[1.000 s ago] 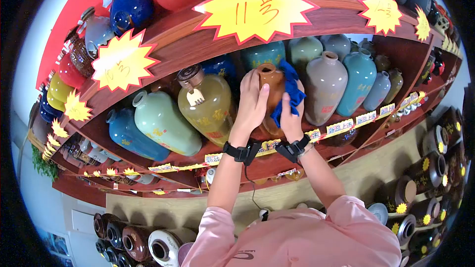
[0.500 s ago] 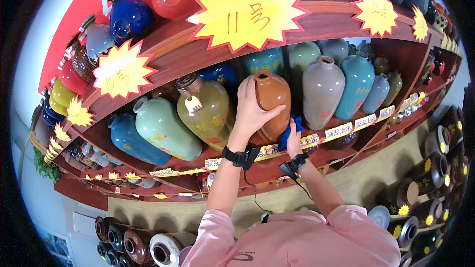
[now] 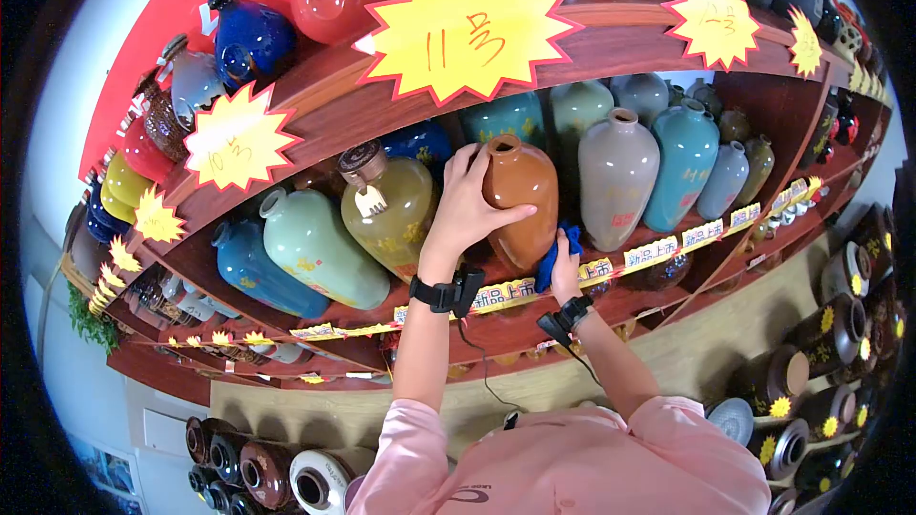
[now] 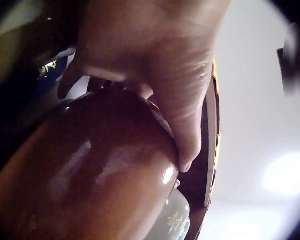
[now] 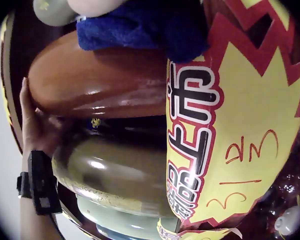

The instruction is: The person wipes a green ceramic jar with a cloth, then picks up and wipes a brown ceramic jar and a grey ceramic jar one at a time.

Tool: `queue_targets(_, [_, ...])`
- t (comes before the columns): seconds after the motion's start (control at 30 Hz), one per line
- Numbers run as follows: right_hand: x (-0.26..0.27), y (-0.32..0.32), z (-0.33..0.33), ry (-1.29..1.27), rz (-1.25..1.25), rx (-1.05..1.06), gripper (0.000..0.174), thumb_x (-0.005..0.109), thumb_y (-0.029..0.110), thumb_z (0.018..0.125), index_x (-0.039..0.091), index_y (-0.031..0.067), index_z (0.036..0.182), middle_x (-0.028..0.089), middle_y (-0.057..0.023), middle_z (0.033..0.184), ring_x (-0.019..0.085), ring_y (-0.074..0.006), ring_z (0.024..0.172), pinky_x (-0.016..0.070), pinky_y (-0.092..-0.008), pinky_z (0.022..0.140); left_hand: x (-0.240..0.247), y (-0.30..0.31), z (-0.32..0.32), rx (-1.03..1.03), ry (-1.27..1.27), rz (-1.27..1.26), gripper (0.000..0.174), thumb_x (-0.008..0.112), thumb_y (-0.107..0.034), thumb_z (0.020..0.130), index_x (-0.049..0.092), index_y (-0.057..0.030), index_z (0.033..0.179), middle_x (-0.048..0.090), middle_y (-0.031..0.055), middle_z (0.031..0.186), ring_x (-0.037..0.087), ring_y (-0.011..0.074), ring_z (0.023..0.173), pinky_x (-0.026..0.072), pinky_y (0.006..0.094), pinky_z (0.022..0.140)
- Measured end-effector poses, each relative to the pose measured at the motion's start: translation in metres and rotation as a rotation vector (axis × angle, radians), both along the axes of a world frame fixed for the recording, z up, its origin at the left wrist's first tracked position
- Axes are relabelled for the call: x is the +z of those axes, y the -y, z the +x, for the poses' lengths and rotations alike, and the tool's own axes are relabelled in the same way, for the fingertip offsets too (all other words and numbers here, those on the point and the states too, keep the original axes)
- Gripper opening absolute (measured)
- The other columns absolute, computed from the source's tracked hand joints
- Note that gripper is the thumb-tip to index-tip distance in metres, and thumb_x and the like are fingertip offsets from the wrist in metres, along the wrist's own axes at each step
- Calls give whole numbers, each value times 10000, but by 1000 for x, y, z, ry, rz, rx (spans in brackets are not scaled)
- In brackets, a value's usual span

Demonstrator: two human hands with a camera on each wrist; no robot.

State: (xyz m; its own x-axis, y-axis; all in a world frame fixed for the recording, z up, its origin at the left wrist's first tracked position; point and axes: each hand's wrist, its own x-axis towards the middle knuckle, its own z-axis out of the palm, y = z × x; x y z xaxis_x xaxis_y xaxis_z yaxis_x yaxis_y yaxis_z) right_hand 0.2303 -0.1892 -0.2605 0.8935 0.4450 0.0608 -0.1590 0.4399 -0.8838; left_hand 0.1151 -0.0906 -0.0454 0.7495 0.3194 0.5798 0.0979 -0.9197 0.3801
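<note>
An orange-brown vase (image 3: 525,205) stands on the shelf among other vases. My left hand (image 3: 468,210) grips its upper left side, the thumb lying across the front and the fingers behind the shoulder; in the left wrist view the hand (image 4: 155,65) curves over the glossy vase (image 4: 105,165). Low at the vase's right side, my right hand (image 3: 565,267) holds a blue cloth (image 3: 547,262) with the thumb upward. In the right wrist view the cloth (image 5: 125,27) lies against the side of the vase (image 5: 100,80).
An olive vase (image 3: 396,210) with a tag stands close on the left, a grey vase (image 3: 618,181) on the right. Yellow price labels (image 3: 506,296) run along the shelf edge. A large star sign (image 3: 468,38) hangs from the shelf above. Jars (image 3: 320,482) stand on the floor.
The right hand and cloth have moved from the vase's upper right side down to its lower right. The left hand has shifted outward, its thumb now across the vase's front.
</note>
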Motion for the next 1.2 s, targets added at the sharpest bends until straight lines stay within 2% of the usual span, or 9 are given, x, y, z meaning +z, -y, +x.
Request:
queue_targets(0.2, [11,3,-5,-2,39,-10,342,495,268,1010,579,-32,1151,620,-58,1113,550,-163,1006,434,-312,913,-11,21,6,79,102,23,1016,874,-391,622,354,50,1374,421,273,1343,399,422,1259,343,483,1073])
queue_targets(0.43, [-5,-5,1,11,88,-19,346,489,259,1010,578,-49,1141,635,-78,1093,567,-179,977,439,-317,896,-35,28,27,194,297,82,1014,886,-379,608,361,50,1362,416,268,1345,380,429,1261,322,506,1076])
queue_targets(0.73, [2,3,-3,61,-21,-36,396,500,305,999,604,-65,1094,648,-97,1061,577,-204,969,439,-335,879,-23,-8,17,-151,183,-48,1003,886,-359,603,377,17,1382,442,231,1360,405,384,1291,319,459,1105])
queue_targets(0.8, [0,2,-2,48,-75,-39,411,496,317,999,598,-64,1113,643,-96,1081,576,-208,979,439,-338,885,-19,-3,14,-140,185,-43,937,855,-351,661,383,16,1382,449,229,1360,412,384,1288,315,451,1106])
queue_targets(0.93, [10,-5,5,-79,72,-5,428,491,330,998,575,-55,1166,626,-98,1147,569,-201,1009,438,-337,912,-27,-4,16,-125,222,-106,735,744,-299,813,399,16,1380,448,229,1375,403,384,1301,301,442,1114])
queue_targets(1.0, [57,3,-6,-162,148,35,440,504,338,993,563,-45,1201,613,-102,1181,563,-201,1039,434,-334,937,-28,-5,16,-137,238,-100,675,693,-297,859,400,32,1371,444,241,1374,399,396,1295,302,453,1106])
queue_targets(1.1, [91,-3,-1,218,103,-71,446,533,330,984,551,-31,1247,600,-100,1211,558,-196,1074,429,-329,962,-32,-9,18,-140,249,-109,614,628,-284,907,394,42,1373,438,245,1380,390,401,1299,293,456,1108])
queue_targets(1.17, [146,6,-16,462,99,-141,460,581,299,953,535,5,1303,559,-138,1274,531,-260,1160,401,-383,1009,-34,-10,19,-131,254,-123,587,593,-276,928,389,43,1377,434,246,1385,386,400,1304,286,455,1112])
queue_targets(1.2, [155,6,-12,790,6,-237,468,595,288,935,533,22,1315,532,-159,1304,505,-303,1196,382,-418,1024,-34,-9,18,-123,259,-129,576,578,-273,935,388,43,1378,432,247,1386,385,400,1305,285,454,1113])
